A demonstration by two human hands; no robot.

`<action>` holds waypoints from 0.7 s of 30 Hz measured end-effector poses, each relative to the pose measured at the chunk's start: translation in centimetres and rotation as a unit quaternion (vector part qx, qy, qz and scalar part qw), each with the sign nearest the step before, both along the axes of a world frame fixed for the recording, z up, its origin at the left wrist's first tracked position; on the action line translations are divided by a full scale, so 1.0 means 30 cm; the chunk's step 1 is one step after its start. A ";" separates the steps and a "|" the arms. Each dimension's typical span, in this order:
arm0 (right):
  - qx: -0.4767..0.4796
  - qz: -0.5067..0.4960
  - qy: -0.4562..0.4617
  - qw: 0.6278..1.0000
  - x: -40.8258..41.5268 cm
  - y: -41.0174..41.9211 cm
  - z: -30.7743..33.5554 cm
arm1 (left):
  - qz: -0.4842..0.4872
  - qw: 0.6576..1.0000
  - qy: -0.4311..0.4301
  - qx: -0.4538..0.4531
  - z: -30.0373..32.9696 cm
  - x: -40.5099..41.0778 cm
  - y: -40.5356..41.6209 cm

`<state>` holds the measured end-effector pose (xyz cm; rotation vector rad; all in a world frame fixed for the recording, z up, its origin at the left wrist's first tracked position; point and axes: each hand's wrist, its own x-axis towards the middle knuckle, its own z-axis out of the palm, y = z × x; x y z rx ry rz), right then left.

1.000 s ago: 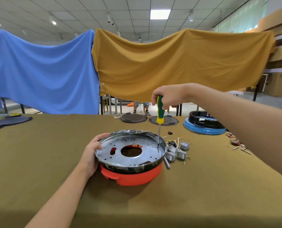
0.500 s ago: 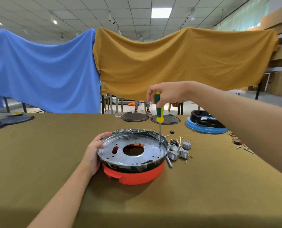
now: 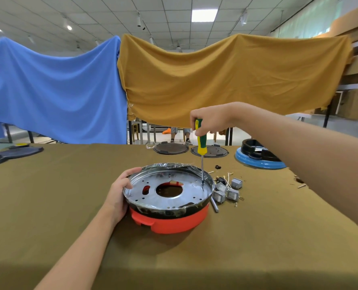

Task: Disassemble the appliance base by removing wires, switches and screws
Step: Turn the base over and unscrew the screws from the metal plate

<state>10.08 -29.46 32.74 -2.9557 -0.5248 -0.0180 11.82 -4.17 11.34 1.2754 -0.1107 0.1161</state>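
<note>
The round appliance base (image 3: 169,223) is orange plastic with a shiny metal plate (image 3: 190,193) on top, standing in the middle of the olive-covered table (image 3: 48,206). My left hand (image 3: 119,193) grips its left rim, thumb over the edge. A green and yellow screwdriver (image 3: 200,141) stands upright in the grip of my right hand (image 3: 211,118). Its tip rests on the plate's right side near the rim.
Several grey switches with wires (image 3: 228,190) lie just right of the base. Two dark round plates (image 3: 170,147) and a blue and black base (image 3: 259,158) sit at the far edge. Small loose parts (image 3: 298,182) lie at the right. Blue and mustard cloths hang behind.
The view has shifted slightly. My right hand has kept the screwdriver upright on the plate's right side, and my left hand has stayed on the rim.
</note>
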 end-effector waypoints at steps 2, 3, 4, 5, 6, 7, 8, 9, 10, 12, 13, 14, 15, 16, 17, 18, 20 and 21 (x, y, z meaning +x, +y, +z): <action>0.019 0.009 0.001 1.000 -0.004 -0.003 0.005 | -0.002 1.000 -0.001 -0.003 0.001 0.000 0.001; 0.014 0.008 -0.001 1.000 -0.002 -0.004 0.005 | -0.004 1.000 -0.001 -0.005 0.003 -0.001 0.002; 0.005 0.002 0.002 1.000 0.001 -0.002 0.005 | -0.006 1.000 -0.001 -0.005 0.003 -0.003 0.002; -0.014 -0.011 0.001 1.000 -0.002 0.004 0.002 | -0.007 1.000 0.000 -0.005 0.004 -0.002 0.001; -0.056 -0.038 -0.012 0.998 -0.004 0.013 -0.004 | -0.008 1.000 -0.001 -0.006 0.003 -0.002 0.001; -0.124 -0.077 -0.048 0.988 -0.007 0.024 -0.014 | -0.009 1.000 -0.002 -0.008 0.004 -0.002 0.000; -0.198 -0.114 -0.098 0.969 -0.008 0.036 -0.022 | -0.009 1.000 -0.004 -0.008 0.004 -0.003 0.001; -0.251 -0.132 -0.149 0.947 -0.004 0.044 -0.028 | -0.010 1.000 -0.006 -0.007 0.003 -0.002 0.002; -0.272 -0.129 -0.178 0.937 0.003 0.049 -0.033 | -0.010 1.000 -0.007 -0.005 0.002 -0.002 0.004; -0.235 -0.091 -0.164 0.954 0.015 0.046 -0.033 | -0.013 1.000 -0.007 -0.005 0.001 -0.003 0.003; -0.200 -0.068 -0.134 0.968 0.017 0.040 -0.026 | -0.014 1.000 -0.007 -0.005 0.001 -0.004 0.002; -0.160 -0.045 -0.099 0.981 0.016 0.033 -0.017 | -0.014 1.000 -0.007 -0.004 0.002 -0.004 0.003; -0.117 -0.023 -0.066 0.991 0.014 0.025 -0.008 | -0.014 1.000 -0.007 -0.003 0.002 -0.004 0.003; -0.078 -0.004 -0.038 0.996 0.012 0.015 -0.002 | -0.016 1.000 -0.005 -0.003 0.003 -0.003 0.003; -0.050 0.007 -0.022 0.998 0.006 0.006 0.003 | -0.017 1.000 -0.005 -0.004 0.003 -0.002 0.002; -0.033 0.010 -0.019 0.999 0.002 0.001 0.007 | -0.017 1.000 -0.004 -0.005 0.003 -0.003 0.002; -0.022 0.000 -0.019 1.000 0.001 -0.007 0.010 | -0.016 1.000 -0.005 -0.004 0.004 -0.002 0.003; -0.019 -0.007 -0.017 1.000 0.002 -0.012 0.008 | -0.016 1.000 -0.004 -0.003 0.004 -0.001 0.003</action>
